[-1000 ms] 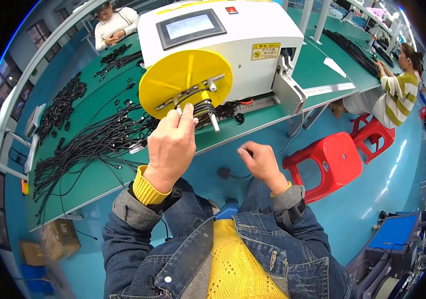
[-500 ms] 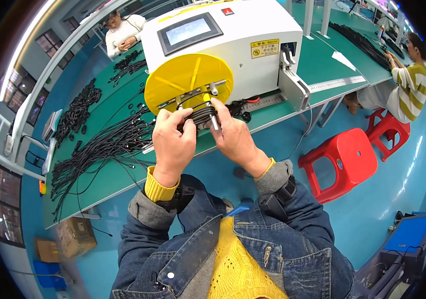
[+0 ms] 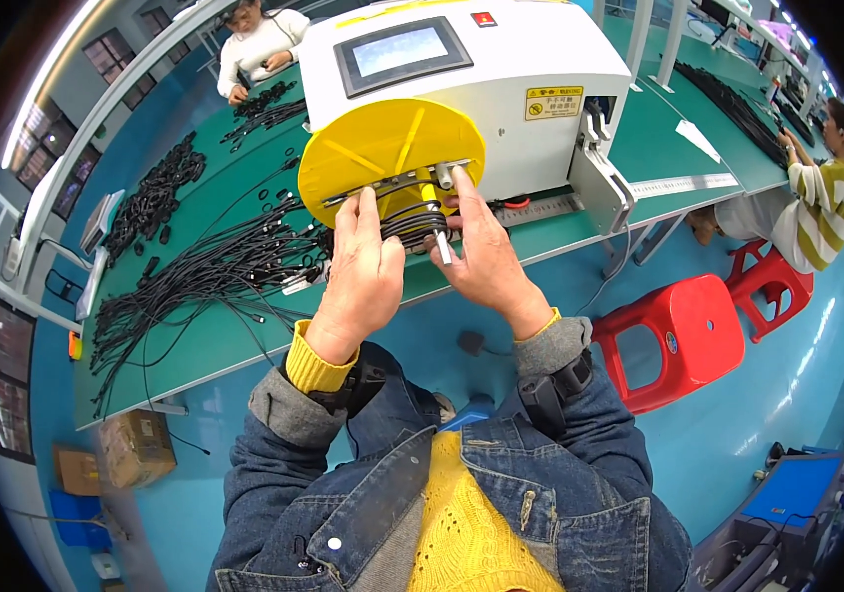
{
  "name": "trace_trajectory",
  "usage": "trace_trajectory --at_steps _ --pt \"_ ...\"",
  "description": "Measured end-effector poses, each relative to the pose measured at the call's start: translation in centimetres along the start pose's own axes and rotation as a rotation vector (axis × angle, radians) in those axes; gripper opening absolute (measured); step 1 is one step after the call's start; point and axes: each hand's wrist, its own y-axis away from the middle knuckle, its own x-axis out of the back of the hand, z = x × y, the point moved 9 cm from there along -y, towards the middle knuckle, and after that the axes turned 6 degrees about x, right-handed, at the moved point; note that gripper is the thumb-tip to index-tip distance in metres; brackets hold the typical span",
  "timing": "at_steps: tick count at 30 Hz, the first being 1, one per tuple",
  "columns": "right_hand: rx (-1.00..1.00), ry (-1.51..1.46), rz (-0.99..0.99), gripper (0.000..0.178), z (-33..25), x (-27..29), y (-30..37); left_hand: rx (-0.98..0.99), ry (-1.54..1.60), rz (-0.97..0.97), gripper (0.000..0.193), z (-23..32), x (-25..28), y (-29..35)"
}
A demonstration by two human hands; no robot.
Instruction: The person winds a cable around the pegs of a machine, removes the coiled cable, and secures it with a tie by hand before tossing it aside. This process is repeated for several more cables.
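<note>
A coil of black cable (image 3: 412,226) sits around the posts in front of a yellow disc (image 3: 383,148) on a white winding machine (image 3: 531,69). My left hand (image 3: 363,276) grips the left side of the coil, its index and middle fingers reaching up to the disc's metal bar. On the right side, my right hand (image 3: 489,259) is closed around the coil, index finger up by a metal post and thumb beside a silver rod (image 3: 442,247). Some fingertips are hidden behind the cable. Loose black cables (image 3: 195,286) fan out on the green table (image 3: 146,390), left of my hands.
A steel ruler (image 3: 684,185) lies along the table's right part. Red stools (image 3: 684,335) stand right of me. One person (image 3: 259,44) works beyond the table, another (image 3: 822,197) sits far right. Cardboard boxes (image 3: 136,449) are on the floor at lower left.
My fingers have shifted up along the coil toward the disc and straightened somewhat. The machine and table sit a little farther right in view. The person at the back has moved an arm.
</note>
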Motion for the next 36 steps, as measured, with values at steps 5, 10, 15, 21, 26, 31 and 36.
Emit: trace_trajectory --at_steps 5,10,15,21,26,31,36 --pt "0.042 -0.062 -0.007 0.078 -0.4 -0.5 -0.4 0.124 0.155 -0.091 0.052 -0.2 0.3 0.0" --pt "-0.048 -0.188 -0.024 0.065 -0.5 -1.0 -0.5 -0.039 -0.035 -0.021 0.042 1.1 1.2 -0.2" --pt "-0.124 -0.174 0.075 0.051 -0.8 -0.2 0.4 0.196 0.029 -0.072 0.028 1.5 1.5 -0.8" --pt "-0.014 -0.014 0.221 0.044 -2.0 -0.8 0.6 -0.094 -0.226 -0.213 0.023 3.1 0.1 -0.5" --pt "-0.144 -0.055 0.143 0.042 -1.7 -1.0 1.1 0.201 -0.223 -0.186 0.023 2.1 0.7 -0.4" --pt "-0.173 -0.054 0.131 0.038 -2.8 -0.2 1.6 0.193 -0.227 -0.195 0.023 3.5 1.2 0.5" --pt "-0.163 0.055 0.031 0.033 -4.6 0.6 3.6 0.180 -0.212 -0.224 0.024 5.0 1.4 3.4"
